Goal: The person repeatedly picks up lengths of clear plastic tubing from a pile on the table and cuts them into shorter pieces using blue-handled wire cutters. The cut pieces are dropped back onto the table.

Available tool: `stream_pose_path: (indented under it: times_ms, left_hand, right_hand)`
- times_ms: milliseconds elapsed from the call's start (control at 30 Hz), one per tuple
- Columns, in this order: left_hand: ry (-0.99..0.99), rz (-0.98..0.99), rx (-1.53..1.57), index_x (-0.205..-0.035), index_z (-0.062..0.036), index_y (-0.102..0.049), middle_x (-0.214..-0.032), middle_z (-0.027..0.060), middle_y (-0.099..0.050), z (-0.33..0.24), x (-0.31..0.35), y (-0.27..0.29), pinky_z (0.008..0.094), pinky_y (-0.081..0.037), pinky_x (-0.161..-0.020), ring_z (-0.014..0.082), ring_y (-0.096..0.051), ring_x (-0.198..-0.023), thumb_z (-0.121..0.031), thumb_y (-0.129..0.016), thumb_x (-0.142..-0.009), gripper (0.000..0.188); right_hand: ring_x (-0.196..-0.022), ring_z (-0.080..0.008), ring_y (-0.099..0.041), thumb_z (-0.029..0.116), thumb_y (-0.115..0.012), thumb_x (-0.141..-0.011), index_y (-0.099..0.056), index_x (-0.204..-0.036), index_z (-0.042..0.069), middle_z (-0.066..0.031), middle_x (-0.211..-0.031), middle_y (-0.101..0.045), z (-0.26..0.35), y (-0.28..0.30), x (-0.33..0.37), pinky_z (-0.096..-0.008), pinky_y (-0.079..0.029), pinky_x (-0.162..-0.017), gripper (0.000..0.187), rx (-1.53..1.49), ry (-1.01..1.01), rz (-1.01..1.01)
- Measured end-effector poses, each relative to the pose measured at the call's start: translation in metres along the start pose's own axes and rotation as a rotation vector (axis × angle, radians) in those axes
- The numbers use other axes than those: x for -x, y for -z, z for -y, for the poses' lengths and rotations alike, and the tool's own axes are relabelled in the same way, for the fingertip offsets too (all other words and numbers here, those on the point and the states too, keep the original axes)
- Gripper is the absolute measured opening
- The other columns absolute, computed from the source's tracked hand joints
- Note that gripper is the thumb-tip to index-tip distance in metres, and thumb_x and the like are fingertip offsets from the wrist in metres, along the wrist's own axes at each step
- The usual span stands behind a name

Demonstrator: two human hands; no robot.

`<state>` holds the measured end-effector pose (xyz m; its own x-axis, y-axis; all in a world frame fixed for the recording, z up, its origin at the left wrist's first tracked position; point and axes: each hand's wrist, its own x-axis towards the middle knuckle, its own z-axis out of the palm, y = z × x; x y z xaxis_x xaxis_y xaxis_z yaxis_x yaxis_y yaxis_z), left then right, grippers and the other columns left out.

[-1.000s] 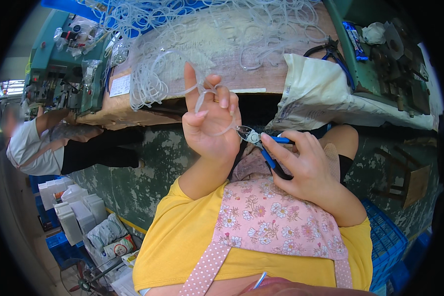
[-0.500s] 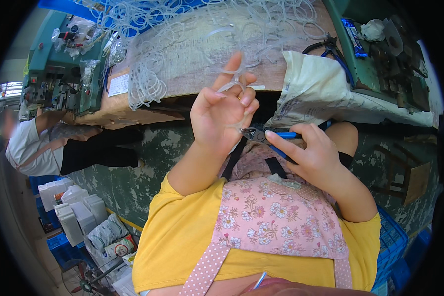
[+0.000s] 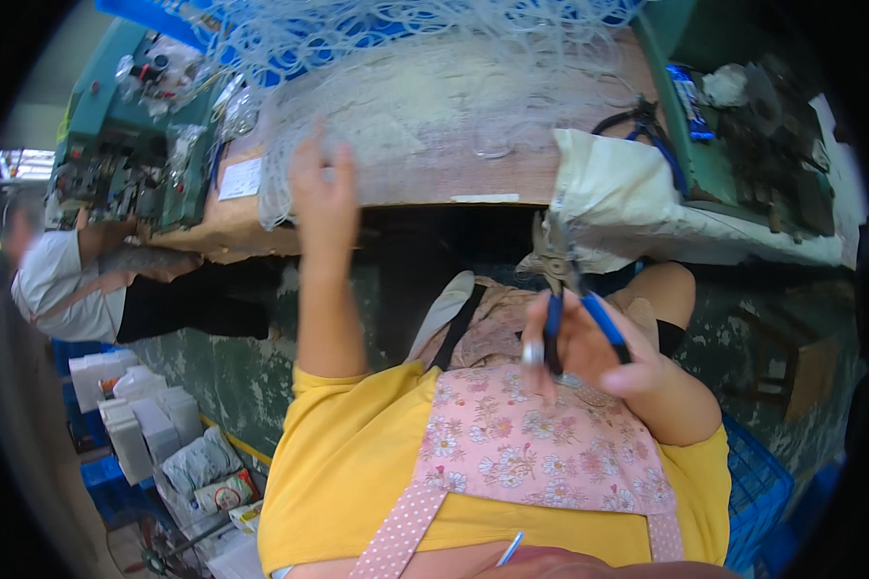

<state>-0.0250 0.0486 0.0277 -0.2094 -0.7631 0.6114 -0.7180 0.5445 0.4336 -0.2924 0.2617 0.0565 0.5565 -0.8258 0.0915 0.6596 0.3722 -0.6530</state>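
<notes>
Left fingers (image 3: 309, 179) are pretty blurred, so can't tell if they've got anything. There's the wooden surface (image 3: 521, 172), a big tangle of clear tubing (image 3: 434, 39) along its far side, then a smaller draped bundle (image 3: 276, 188) right by that hand. Right fingers (image 3: 534, 349) hold blue-handled pliers (image 3: 553, 267), handles spread. Looks like the reaching step to me; next move probably calls for a light pinch on one loop.

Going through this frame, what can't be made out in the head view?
All in the head view:
Left hand: motion blur hides whether it holds anything.
Translucent tubing: cut off by the top edge.
Blue crate: partly hidden behind the yellow sleeve.
</notes>
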Motion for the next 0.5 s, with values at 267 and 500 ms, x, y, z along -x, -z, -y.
stream_pose_path:
  times_ms: [267, 500]
  left_hand:
    - [-0.237, -0.097, -0.716, -0.116, -0.0032, -0.066, -0.112, 0.0218, -0.065, 0.063, -0.04, -0.016, 0.0443, -0.045, -0.094, 0.0367, -0.059, -0.107, -0.035, -0.059, -0.094, 0.039]
    - [-0.507, 0.16, 0.14, -0.102, -0.0062, -0.07, -0.099, 0.0134, -0.068, -0.089, -0.019, -0.105, 0.0402, -0.049, -0.086, 0.0305, -0.062, -0.097, -0.021, -0.07, -0.085, 0.023]
  right_hand:
    - [-0.102, -0.0238, -0.05, 0.034, -0.068, -0.074, -0.024, -0.14, -0.005, -0.0229, -0.132, -0.043, -0.012, -0.039, 0.008, -0.0319, -0.042, -0.082, 0.088, -0.41, 0.213, 0.619]
    - [-0.102, -0.0289, -0.05, 0.036, -0.067, -0.078, -0.034, -0.135, -0.004, -0.0273, -0.123, -0.047, 0.0, -0.045, 0.019, -0.0401, -0.039, -0.088, 0.077, -0.353, 0.26, 0.529]
